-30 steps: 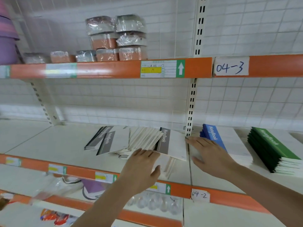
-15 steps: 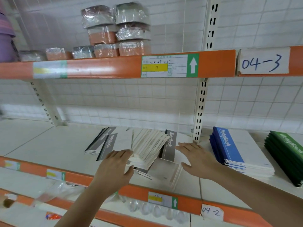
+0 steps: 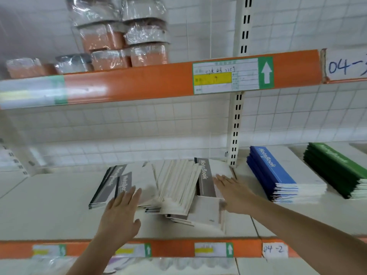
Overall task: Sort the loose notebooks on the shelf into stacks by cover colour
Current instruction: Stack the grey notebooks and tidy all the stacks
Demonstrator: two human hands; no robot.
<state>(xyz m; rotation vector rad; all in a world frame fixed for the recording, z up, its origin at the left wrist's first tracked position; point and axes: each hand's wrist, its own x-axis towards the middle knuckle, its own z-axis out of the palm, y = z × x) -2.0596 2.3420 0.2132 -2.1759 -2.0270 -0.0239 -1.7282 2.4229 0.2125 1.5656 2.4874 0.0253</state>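
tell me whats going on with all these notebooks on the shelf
A person is tidying notebooks on a shop shelf, sorting them by cover colour. Both hands are flat and open: the left hand rests at the left side of a messy pile of grey notebooks, and the right hand presses at its right side. To the right, a blue stack and a green stack already sit squared up. The grey pile is not yet neat.
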